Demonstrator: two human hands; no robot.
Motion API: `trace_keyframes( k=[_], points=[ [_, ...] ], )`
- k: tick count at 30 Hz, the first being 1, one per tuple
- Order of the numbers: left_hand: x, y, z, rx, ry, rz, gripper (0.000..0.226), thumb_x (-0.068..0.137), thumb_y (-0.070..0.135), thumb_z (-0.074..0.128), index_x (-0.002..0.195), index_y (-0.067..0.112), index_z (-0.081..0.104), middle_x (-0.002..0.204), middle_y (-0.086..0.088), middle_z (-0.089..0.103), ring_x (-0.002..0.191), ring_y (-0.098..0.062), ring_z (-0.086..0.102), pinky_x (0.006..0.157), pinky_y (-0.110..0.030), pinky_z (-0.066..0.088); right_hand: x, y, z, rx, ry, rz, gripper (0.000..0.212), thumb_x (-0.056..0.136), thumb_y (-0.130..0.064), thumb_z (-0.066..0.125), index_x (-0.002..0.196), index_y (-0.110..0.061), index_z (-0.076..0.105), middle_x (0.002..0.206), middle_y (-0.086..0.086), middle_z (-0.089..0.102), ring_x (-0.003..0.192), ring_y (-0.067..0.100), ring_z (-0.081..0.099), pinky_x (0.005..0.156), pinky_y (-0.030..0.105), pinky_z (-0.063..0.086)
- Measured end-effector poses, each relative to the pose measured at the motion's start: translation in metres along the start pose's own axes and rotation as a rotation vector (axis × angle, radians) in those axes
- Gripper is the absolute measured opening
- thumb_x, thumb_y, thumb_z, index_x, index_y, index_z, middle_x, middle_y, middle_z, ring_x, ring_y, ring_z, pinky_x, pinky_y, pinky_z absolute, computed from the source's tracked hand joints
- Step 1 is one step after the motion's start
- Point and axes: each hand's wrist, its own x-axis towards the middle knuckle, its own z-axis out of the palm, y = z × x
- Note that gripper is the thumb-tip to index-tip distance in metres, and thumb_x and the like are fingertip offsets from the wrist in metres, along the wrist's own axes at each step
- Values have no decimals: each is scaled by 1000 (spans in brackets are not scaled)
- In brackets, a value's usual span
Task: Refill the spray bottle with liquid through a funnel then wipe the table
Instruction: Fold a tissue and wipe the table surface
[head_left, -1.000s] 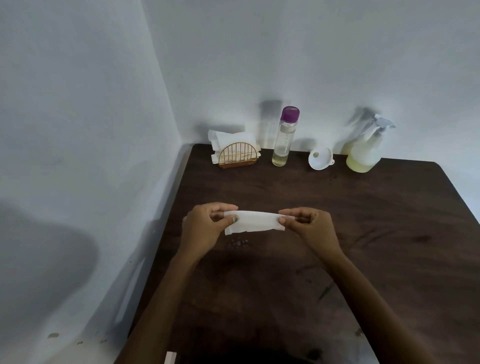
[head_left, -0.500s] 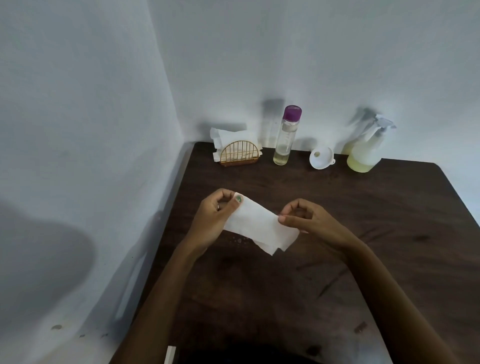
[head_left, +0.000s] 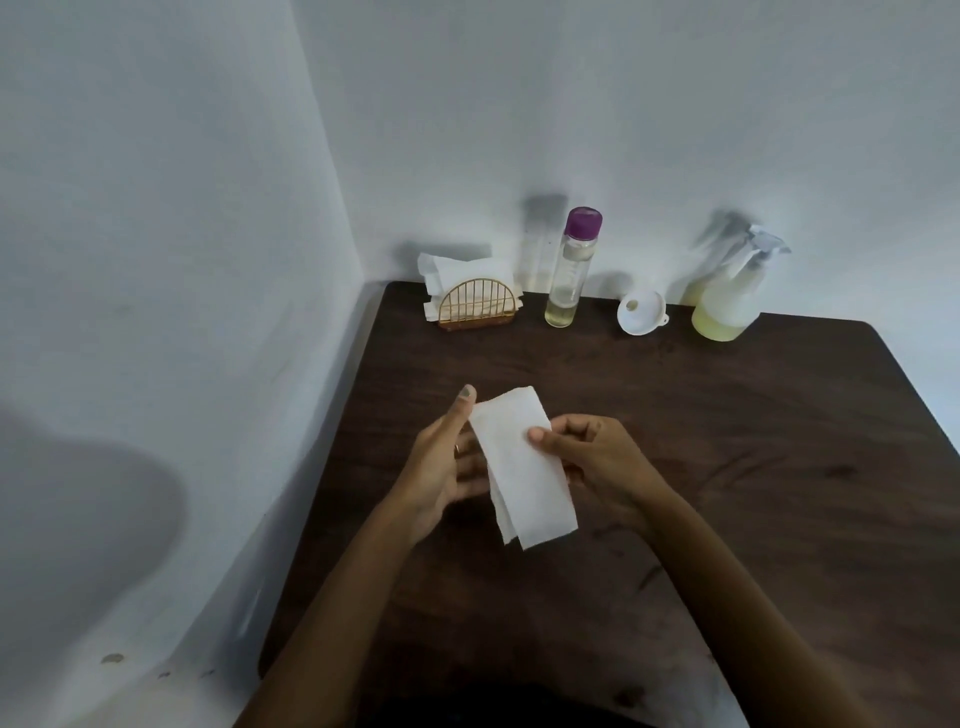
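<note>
A folded white paper napkin (head_left: 522, 467) hangs lengthwise above the dark wooden table (head_left: 727, 467), between both hands. My left hand (head_left: 441, 467) lies behind its left edge with the thumb straight up beside the top corner and the fingers spread under it. My right hand (head_left: 597, 462) pinches the napkin's right edge between thumb and curled fingers. At the back wall stand the spray bottle (head_left: 730, 301) with yellowish liquid, a white funnel (head_left: 640, 313) on its side, and a tall clear bottle (head_left: 569, 270) with a purple cap.
A gold wire napkin holder (head_left: 477, 312) with white napkins stands at the back left corner. White walls close the table's left and far sides. Faint smears mark the wood to the right of my hands.
The napkin, earlier stretched sideways between both hands, has been turned and folded so it now hangs lengthwise. My left thumb has straightened and my right hand has moved onto the right edge.
</note>
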Motion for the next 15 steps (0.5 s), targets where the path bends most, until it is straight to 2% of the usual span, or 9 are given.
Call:
trace_keyframes(
  k=[3, 6, 9, 11, 15],
  points=[
    [-5, -18, 3, 21, -76, -59, 42, 76, 50, 65, 110, 25, 63, 103, -3, 73, 97, -22, 70, 84, -44, 56, 0, 9, 4, 98, 121, 2, 18, 83, -21, 67, 88, -4, 65, 88, 5, 72, 76, 14, 69, 66, 27, 56],
    [-6, -29, 8, 73, -24, -42, 27, 79, 29, 73, 104, 19, 66, 101, -3, 74, 94, -19, 71, 82, -39, 58, 1, 14, 6, 118, 165, 9, 19, 83, -19, 67, 91, -2, 66, 90, 7, 72, 77, 16, 70, 68, 30, 57],
    [-2, -35, 9, 87, 47, -5, 19, 82, 23, 72, 99, 22, 66, 101, 0, 73, 94, -17, 70, 82, -38, 58, 1, 17, 4, 118, 104, 15, 18, 82, -15, 67, 97, -6, 66, 95, 5, 72, 84, 17, 70, 73, 33, 58],
    [0, -35, 8, 78, 75, 36, 13, 83, 19, 71, 93, 25, 66, 96, 3, 72, 91, -14, 69, 77, -34, 59, 0, 18, 1, 86, 77, -10, 17, 80, -7, 68, 97, -9, 67, 94, 2, 73, 86, 15, 70, 71, 29, 57],
    [2, -32, 6, 51, 76, 43, 17, 87, 11, 66, 97, 25, 66, 95, 5, 72, 91, -13, 68, 72, -31, 57, 2, 21, 1, 3, 185, -64, 11, 80, 2, 66, 85, -7, 69, 94, 4, 71, 89, 16, 68, 72, 27, 57]
  ],
)
